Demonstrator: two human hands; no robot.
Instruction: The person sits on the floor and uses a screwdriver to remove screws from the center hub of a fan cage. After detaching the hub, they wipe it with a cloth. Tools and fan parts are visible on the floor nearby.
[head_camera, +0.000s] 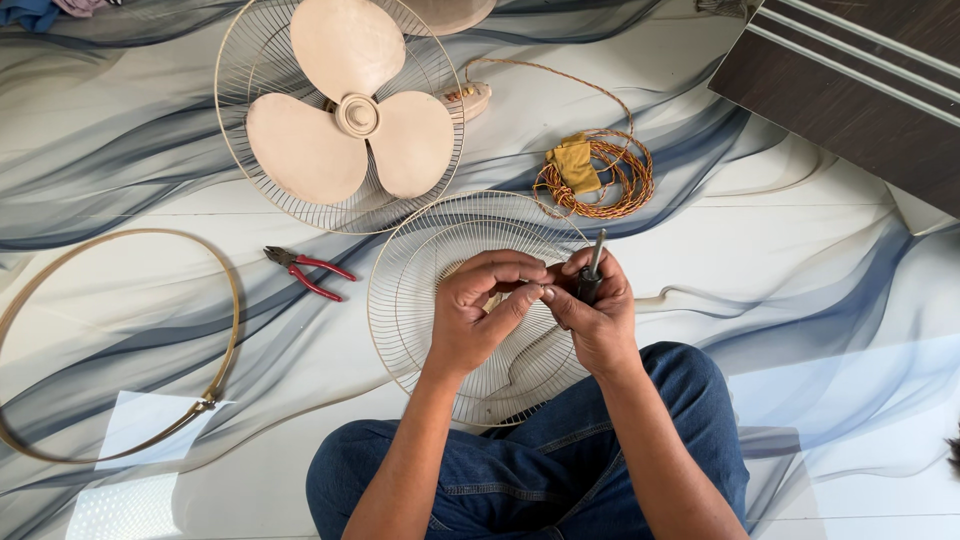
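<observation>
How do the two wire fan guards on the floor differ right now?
The far guard carries the three beige blades and lies clear of the hands. The near guard is bare, lies partly under the left hand and right hand, and reaches the person's jeans. Both are round, cream-coloured and flat on the floor.

No packages, labels, signs or screens in view — none at all.

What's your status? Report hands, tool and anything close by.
Left hand and right hand together over front fan guard. Right grips dark-handled screwdriver; fingertips pinch something too small to tell. Red pliers on floor, apart.
</observation>
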